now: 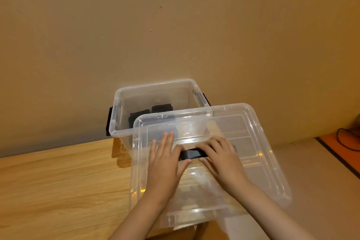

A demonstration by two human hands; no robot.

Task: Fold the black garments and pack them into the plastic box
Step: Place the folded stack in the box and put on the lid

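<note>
On the clear lid (257, 122) by the plastic box (155, 85), the left hand (165, 160) lies flat, thumb touching a folded black garment (191, 154), and the right hand (221, 159) pinches it.

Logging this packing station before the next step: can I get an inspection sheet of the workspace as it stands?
Surface: wooden table, set against the wall.
Job's things: clear plastic box stands open with folded black garments inside. A clear lid lies in front of it and appears to overhang the table's right edge. One black garment lies on the lid.
Clutter: nothing seen.
Hands: left hand presses the garment's left end with fingers straight. Right hand curls over its right end.
Cables: dark cable on the floor, far right.
Surroundings: beige wall; orange mat.
</note>
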